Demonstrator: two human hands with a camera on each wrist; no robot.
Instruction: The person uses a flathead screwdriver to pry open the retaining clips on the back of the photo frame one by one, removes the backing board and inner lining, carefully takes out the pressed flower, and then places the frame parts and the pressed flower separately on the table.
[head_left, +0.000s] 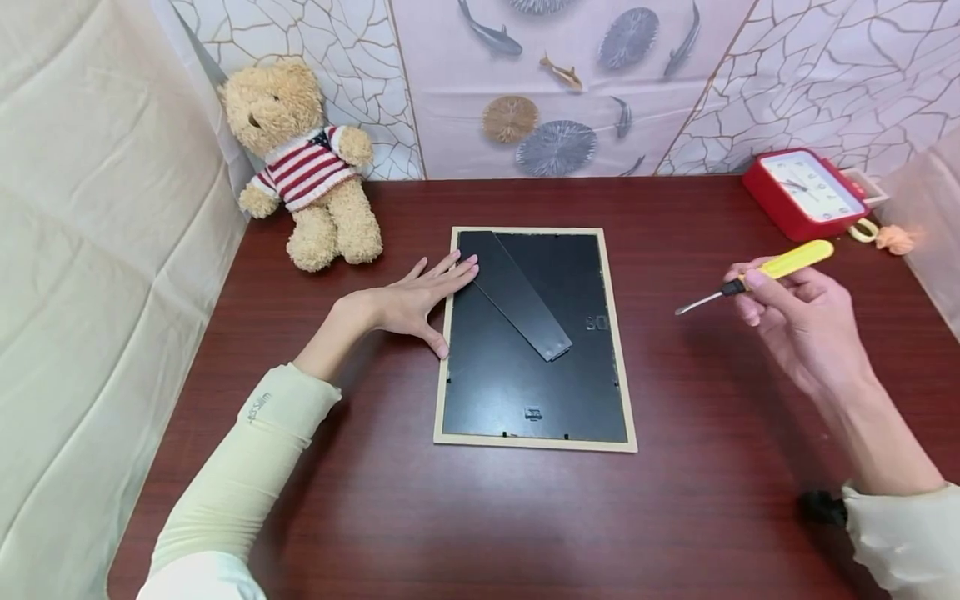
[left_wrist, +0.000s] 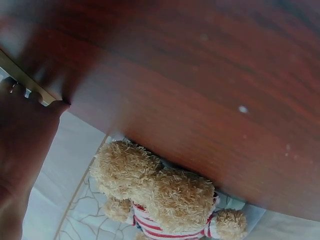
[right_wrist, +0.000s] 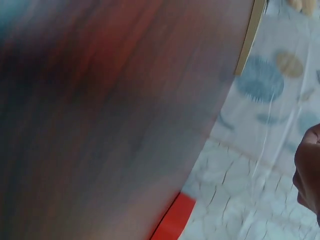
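A picture frame (head_left: 495, 375) lies back side up on the dark red table, with a light wooden rim and a black backing board. Its stand leg (head_left: 525, 300) slants across the backing, and small metal tabs show along the edges. My left hand (head_left: 408, 304) rests on the frame's left edge, fingers spread over the backing and thumb at the rim. To the right of the frame, my right hand (head_left: 806, 321) holds a screwdriver (head_left: 795, 260) above the table. Its yellow handle lies between thumb and fingers, and the metal tip points left toward the frame.
A teddy bear (head_left: 311, 167) in a striped sweater sits at the back left against the wall. At the back right stands a red clock (head_left: 806, 196), with a yellow ring and a peach-coloured item (head_left: 896, 240) beside it. A black object (head_left: 821, 507) is by the right sleeve.
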